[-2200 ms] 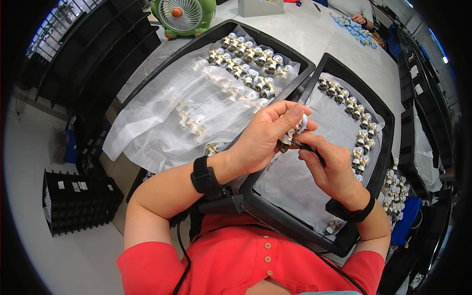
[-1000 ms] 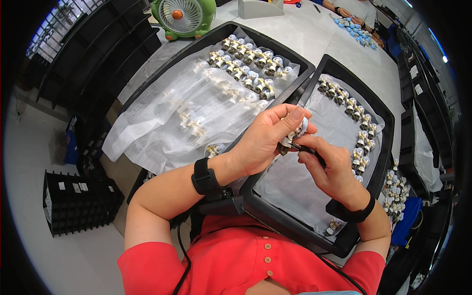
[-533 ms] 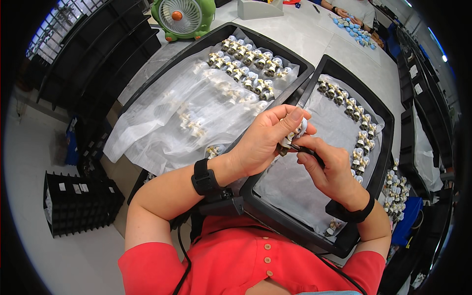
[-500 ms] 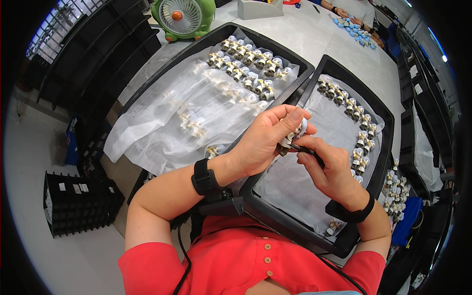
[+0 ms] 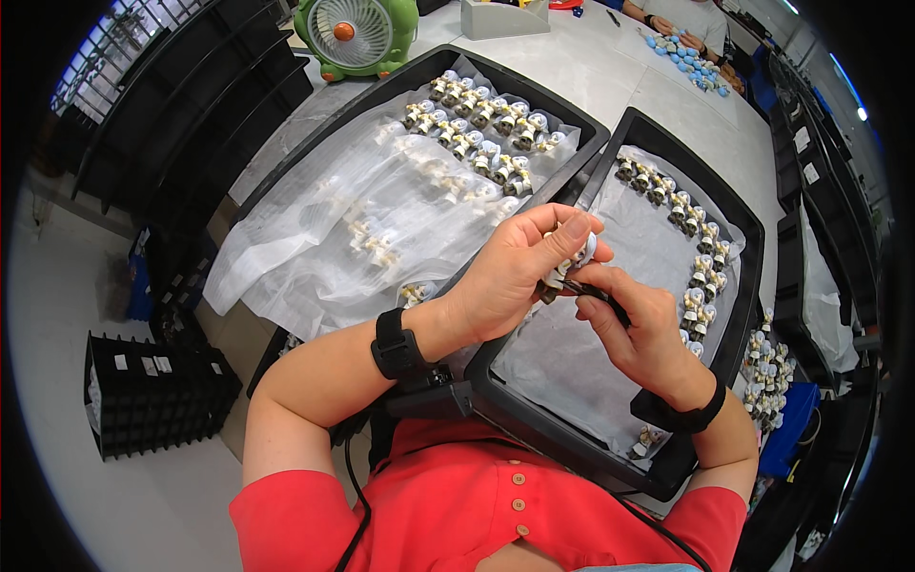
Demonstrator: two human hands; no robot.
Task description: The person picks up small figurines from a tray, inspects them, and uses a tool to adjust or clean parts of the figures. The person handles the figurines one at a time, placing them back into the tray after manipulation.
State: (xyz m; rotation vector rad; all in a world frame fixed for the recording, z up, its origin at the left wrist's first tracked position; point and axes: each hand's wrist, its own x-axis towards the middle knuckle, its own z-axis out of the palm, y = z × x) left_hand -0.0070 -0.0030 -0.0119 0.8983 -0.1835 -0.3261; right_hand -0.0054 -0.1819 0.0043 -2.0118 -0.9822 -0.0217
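Between thumb and fingers, my left hand (image 5: 519, 262) grips a small figurine (image 5: 583, 250) with a pale blue and white top and a dark base. My right hand (image 5: 640, 319) is closed around a slim black hand tool (image 5: 610, 294). Its dark tip meets the figurine's lower part; my fingers cover much of it, so its exact kind is unclear. Below both hands lies the right black tray (image 5: 753, 286), lined with white sheet, with figurines in rows along its far and right sides. One more figurine (image 5: 648, 440) lies at its near corner.
To the left, another black tray (image 5: 286, 176) holds several figurine rows, partly under a translucent sheet (image 5: 315, 229). A green fan (image 5: 351, 38) and grey holder (image 5: 505, 17) stand behind. More figurines (image 5: 767, 372) sit at far right. Across the table, another person's hands (image 5: 679, 36) are beside blue pieces.
The figurine has turned or tilted very slightly in my left hand. Both hands otherwise stay in nearly the same place, with the tool's tip still at the figurine.
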